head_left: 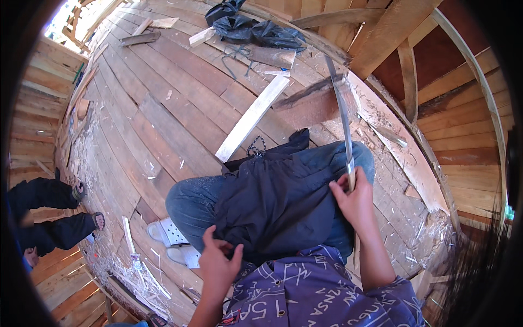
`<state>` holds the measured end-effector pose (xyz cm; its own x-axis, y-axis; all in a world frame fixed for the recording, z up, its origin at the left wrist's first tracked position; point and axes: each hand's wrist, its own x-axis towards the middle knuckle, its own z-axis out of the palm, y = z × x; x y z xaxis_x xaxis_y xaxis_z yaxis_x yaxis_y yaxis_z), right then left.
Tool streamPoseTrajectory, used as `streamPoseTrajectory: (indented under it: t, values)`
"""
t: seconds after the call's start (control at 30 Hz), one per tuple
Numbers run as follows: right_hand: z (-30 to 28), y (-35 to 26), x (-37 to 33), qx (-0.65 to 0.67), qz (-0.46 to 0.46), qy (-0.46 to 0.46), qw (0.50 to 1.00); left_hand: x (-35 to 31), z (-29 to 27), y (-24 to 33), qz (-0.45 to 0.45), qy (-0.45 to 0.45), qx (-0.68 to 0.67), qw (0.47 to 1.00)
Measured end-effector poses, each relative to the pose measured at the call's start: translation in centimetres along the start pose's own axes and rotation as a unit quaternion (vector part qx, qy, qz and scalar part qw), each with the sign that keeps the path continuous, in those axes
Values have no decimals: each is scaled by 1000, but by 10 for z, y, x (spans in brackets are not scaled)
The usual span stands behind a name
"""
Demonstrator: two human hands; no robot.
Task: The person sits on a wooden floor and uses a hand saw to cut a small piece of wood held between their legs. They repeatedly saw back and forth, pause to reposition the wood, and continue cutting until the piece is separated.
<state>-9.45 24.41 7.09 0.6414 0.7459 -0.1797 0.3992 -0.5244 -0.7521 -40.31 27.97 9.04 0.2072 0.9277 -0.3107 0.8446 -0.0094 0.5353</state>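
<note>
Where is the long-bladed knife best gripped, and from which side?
Probably by its pale handle, coming from the near right side, where the right hand already has it. The long, narrow blade points forward, so that approach should keep fingers clear of it; which edge is sharp I can't tell.

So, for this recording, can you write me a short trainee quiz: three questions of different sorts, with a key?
1. Which of the person's hands holds the long, thin metal blade with a pale handle?

2. True or false: the left hand is gripping the pale wooden plank on the floor.

3. What lies across the space between the blue-jeaned knees?
A) white perforated slippers
B) gathered dark cloth
C) a reddish-brown board

Key:
1. The right hand.
2. False; its fingers are loosely spread near the dark cloth, with nothing visible in them.
3. B.
</note>
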Motion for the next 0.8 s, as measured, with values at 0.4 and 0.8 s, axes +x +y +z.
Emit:
streamPoseTrajectory:
  t: [0.4,0.8]
  values:
    - [10,6,-20,20,36,-72,997,-7,6,-31,-25,-52,-211,976]
    - [15,18,-17,38,7,-15,999,7,-32,12,164,93,-72,979]
